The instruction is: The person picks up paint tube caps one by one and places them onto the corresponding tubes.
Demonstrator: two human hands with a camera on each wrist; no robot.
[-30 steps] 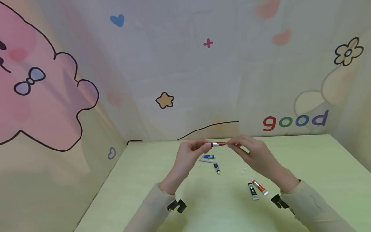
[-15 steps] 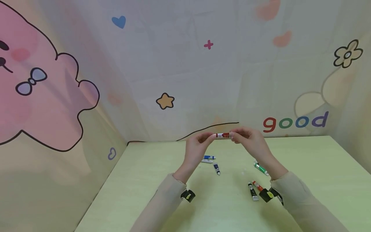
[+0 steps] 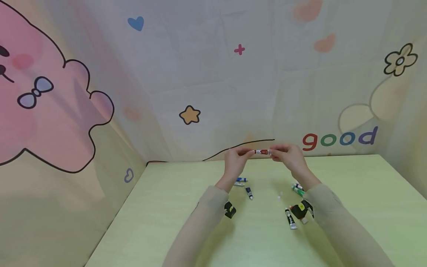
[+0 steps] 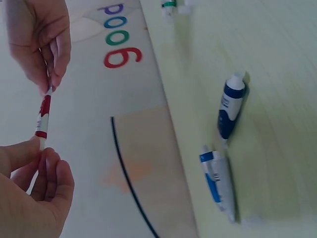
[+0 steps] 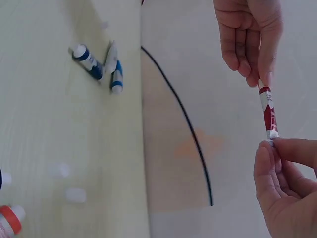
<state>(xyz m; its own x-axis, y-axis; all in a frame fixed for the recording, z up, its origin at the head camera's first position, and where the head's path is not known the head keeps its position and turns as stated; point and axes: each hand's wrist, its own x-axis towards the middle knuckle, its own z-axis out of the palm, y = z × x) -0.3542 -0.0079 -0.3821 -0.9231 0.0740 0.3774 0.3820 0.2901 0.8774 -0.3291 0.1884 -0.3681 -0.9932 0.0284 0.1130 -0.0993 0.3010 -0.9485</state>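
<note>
Both hands hold a small red-and-white paint tube (image 3: 261,152) level between them, raised in front of the far table edge. My left hand (image 3: 236,161) pinches its white-capped end between thumb and fingers; this end shows just above the left hand (image 4: 42,183) in the left wrist view. At the other end, the fingers of my right hand (image 3: 289,157) pinch the flat tail of the tube (image 5: 269,111). The fingertips hide both extreme ends. Neither hand touches the table.
On the table (image 3: 160,215) lie a blue tube (image 3: 242,180), a silvery tube (image 3: 239,184) and a dark blue tube (image 3: 249,193). Further right are a green tube (image 3: 298,190), a black tube (image 3: 290,218) and small white caps (image 3: 279,196). The right wrist camera mostly covers an orange tube.
Both hands have risen and moved away and slightly right with the red tube. The green tube has come into view beside the right forearm, while the orange tube has become mostly covered.
</note>
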